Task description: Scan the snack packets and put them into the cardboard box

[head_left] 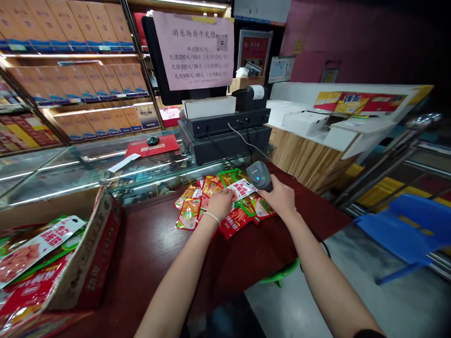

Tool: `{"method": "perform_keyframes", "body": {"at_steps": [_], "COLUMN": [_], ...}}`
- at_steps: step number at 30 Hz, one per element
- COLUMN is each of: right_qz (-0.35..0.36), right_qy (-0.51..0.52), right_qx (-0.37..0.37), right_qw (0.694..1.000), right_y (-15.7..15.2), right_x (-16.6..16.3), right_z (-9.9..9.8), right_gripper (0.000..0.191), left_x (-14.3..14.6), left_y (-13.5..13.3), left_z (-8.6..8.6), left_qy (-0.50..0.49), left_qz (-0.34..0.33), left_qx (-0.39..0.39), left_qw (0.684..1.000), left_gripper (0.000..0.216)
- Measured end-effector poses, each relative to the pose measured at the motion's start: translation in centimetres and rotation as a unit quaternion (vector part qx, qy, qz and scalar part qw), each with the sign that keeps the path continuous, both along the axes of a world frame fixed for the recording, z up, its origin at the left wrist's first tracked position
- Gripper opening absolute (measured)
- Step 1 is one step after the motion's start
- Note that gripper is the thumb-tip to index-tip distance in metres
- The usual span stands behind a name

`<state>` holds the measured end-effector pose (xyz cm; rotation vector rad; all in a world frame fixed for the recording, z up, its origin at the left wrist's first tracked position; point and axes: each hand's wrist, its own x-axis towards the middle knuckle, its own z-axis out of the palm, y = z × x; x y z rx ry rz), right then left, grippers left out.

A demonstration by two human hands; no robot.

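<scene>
My right hand [281,199] is wrapped round a dark grey barcode scanner [259,175] with a small blue light on its top. Its head is over the right end of a white-and-red snack packet [243,189]. The left end of that packet is in my left hand [220,204], whose fingertips are partly hidden. Beneath both hands lies a loose pile of red and green snack packets, among them an orange-and-white one [190,213] at the left edge and a red one [235,223] in front. A pale band circles my left wrist.
An opened cardboard box [110,212] of snack packets stands left on the dark red table [150,255]. Behind are a glass counter, a red mat [165,144] with a mouse, and a cash drawer [224,142] below a receipt printer [250,96]. A blue chair [408,222] is at right.
</scene>
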<state>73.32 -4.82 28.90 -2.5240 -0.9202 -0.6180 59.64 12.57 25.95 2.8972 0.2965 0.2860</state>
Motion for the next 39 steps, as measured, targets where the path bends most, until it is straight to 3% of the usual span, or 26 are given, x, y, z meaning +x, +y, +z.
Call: {"method": "perform_keyframes", "body": {"at_steps": [4, 6, 8, 11, 16, 18, 25, 32, 39], "right_qz": [0.018, 0.025, 0.04, 0.079, 0.154, 0.177, 0.263, 0.333, 0.337], "right_qy": [0.004, 0.003, 0.002, 0.006, 0.036, 0.05, 0.068, 0.068, 0.049], "right_qx": [0.012, 0.026, 0.047, 0.074, 0.075, 0.068, -0.007, -0.037, -0.077], "right_qw": [1.0, 0.999, 0.998, 0.994, 0.985, 0.981, 0.962, 0.94, 0.937], "right_y": [1.7, 2.8, 4.1, 6.4, 10.3, 11.5, 11.8, 11.4, 11.3], "right_x": [-1.5, -2.4, -3.5, -5.3, -9.3, -10.9, -13.6, -13.8, -14.3], "right_z": [0.8, 1.4, 2.0, 2.6, 2.1, 1.2, -2.4, -3.4, -2.8], "right_gripper": [0.037, 0.036, 0.036, 0.037, 0.039, 0.042, 0.06, 0.069, 0.041], "left_x": [-2.2, -3.9, -5.9, -8.7, -13.3, -14.9, -17.1, -16.7, -16.7], "left_y": [0.9, 1.9, 3.4, 5.9, 9.5, 10.5, 12.2, 12.7, 12.3], "left_z": [0.7, 1.0, 1.1, 0.7, -1.4, -2.3, -4.1, -4.6, -4.4], "left_qy": [-0.036, -0.11, -0.212, -0.364, -0.479, -0.481, -0.526, -0.545, -0.539], "left_qz": [0.055, 0.102, 0.141, 0.196, 0.187, 0.176, 0.218, 0.234, 0.235], "left_qx": [-0.035, -0.082, -0.162, -0.333, -0.602, -0.642, -0.637, -0.651, -0.637], "left_qw": [0.997, 0.985, 0.953, 0.847, 0.611, 0.57, 0.519, 0.474, 0.499], "left_gripper": [0.031, 0.03, 0.026, 0.023, 0.035, 0.038, 0.036, 0.035, 0.035]}}
